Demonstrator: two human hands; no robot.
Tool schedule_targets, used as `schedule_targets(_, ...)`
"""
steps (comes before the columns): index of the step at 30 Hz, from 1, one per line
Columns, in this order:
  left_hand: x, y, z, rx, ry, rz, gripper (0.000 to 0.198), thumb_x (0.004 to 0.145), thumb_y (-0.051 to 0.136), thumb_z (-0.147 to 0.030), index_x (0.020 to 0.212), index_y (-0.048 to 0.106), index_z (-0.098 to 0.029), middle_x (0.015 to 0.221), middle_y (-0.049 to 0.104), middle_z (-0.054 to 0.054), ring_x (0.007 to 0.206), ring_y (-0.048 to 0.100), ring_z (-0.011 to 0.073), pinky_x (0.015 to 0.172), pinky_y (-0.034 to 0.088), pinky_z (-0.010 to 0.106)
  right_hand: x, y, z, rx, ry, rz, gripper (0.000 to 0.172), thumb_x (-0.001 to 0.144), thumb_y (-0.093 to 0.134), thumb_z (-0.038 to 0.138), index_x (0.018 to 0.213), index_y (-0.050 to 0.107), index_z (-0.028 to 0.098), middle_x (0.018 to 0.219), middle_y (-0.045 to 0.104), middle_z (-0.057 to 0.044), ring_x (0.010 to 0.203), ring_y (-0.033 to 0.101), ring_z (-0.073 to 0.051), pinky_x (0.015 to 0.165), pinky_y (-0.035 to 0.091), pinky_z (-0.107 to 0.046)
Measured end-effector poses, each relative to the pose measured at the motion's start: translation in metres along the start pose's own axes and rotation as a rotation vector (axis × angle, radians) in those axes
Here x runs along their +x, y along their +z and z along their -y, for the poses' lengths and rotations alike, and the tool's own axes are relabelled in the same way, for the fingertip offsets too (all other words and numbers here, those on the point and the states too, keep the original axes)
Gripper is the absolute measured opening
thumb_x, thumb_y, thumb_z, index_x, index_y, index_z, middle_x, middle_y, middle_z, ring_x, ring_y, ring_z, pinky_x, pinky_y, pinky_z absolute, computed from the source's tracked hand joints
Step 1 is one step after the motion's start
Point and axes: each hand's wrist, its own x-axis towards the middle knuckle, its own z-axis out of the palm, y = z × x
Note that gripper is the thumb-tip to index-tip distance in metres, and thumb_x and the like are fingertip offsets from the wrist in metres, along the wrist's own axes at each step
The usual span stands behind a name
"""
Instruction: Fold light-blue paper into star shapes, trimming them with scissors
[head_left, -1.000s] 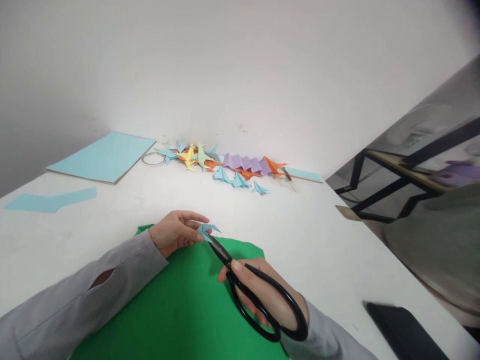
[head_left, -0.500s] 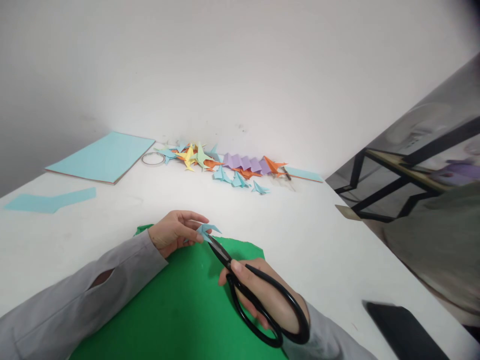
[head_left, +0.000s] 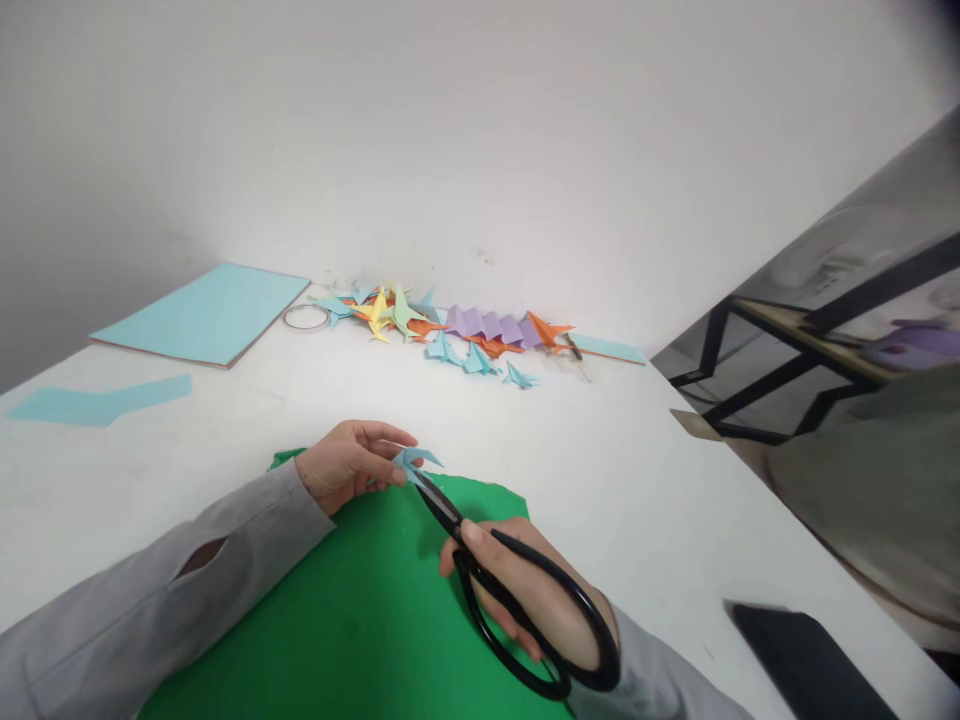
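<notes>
My left hand (head_left: 358, 466) pinches a small light-blue origami piece (head_left: 411, 460), folded into points like a paper crane, between thumb and fingers. In my right hand (head_left: 517, 575) are black-handled scissors (head_left: 592, 630), the hand passing through the large loops. Their blades (head_left: 442, 506) point up and left, with the tips touching the lower edge of the folded paper. Whether the tips lie around a flap or against it I cannot tell. Below both hands spreads a green sheet (head_left: 360, 610).
Folded paper cranes (head_left: 382, 312) in several colours lie along the wall, beside a purple pleated strip (head_left: 491, 326) and a thin ring (head_left: 306, 317). Blue paper sheets (head_left: 210, 315) and an offcut (head_left: 105, 402) are at left. A black flat object (head_left: 806, 660) lies front right.
Both hands and the folded paper stay almost in place. The scissors' handle loops have shifted very slightly, the lower one a touch to the right.
</notes>
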Motion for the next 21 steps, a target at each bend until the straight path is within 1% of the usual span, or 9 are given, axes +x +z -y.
schedule_targets(10,-0.0008,0.0004,0.0003,-0.002,0.001,-0.006,0.035,0.041,0.073,0.0,0.073,0.066,-0.011,0.073,0.071,0.008,0.063,0.062,0.0137,0.051,0.04,0.019,-0.0005,0.0003,0.0005,-0.024,-0.01,-0.005,0.051,0.083,0.034,0.057,0.074,0.059,0.013,0.032,0.037,0.007,0.022,0.029,-0.003,0.025,0.021,-0.014)
schedule_targets(21,-0.001,-0.0002,0.0009,-0.006,-0.009,-0.012,0.035,0.04,0.073,0.001,0.073,0.066,-0.011,0.072,0.07,0.008,0.062,0.062,0.0138,0.051,0.041,0.019,-0.0013,0.0002,0.0028,-0.033,-0.011,0.0,0.049,0.082,0.037,0.057,0.074,0.059,0.014,0.032,0.037,0.007,0.023,0.029,-0.003,0.026,0.02,-0.015)
